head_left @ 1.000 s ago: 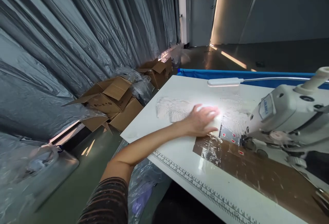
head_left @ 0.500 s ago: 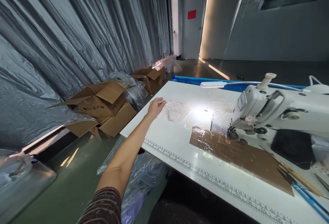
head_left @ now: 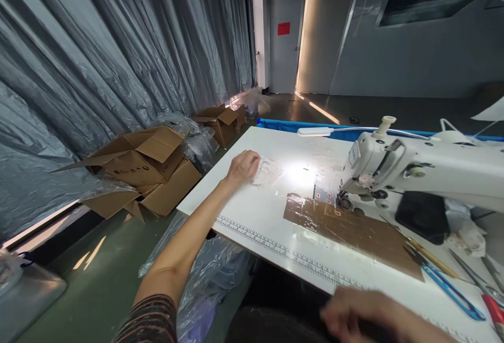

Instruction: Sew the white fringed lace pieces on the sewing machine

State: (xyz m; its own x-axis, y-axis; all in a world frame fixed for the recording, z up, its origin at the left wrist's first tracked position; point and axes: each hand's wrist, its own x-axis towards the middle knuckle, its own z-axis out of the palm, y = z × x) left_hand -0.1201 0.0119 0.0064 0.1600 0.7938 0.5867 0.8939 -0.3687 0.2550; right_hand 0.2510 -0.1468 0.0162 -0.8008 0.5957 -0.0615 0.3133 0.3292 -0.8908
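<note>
My left hand (head_left: 243, 166) reaches far out over the white sewing table (head_left: 252, 211), fingers curled on the edge of a thin white lace-like piece (head_left: 268, 170) lying flat there. My right hand (head_left: 362, 318) shows at the bottom edge in front of the table, smeared by motion, so its fingers cannot be read. A white sewing machine (head_left: 417, 167) stands at the right with its lamp (head_left: 315, 132) lighting the table. A brown sheet under clear film (head_left: 350, 227) lies before the needle.
A printed ruler (head_left: 275, 248) runs along the table's front edge. Scissors and blue-handled tools (head_left: 452, 288) lie at the right. Open cardboard boxes (head_left: 145, 164) and plastic bags sit on the floor at the left beside a grey plastic curtain. A doorway (head_left: 318, 43) is at the back.
My left hand slid left from beside the needle to the lace piece and curled on its edge. The view lifted and turned right. My right hand came into view at the bottom.
</note>
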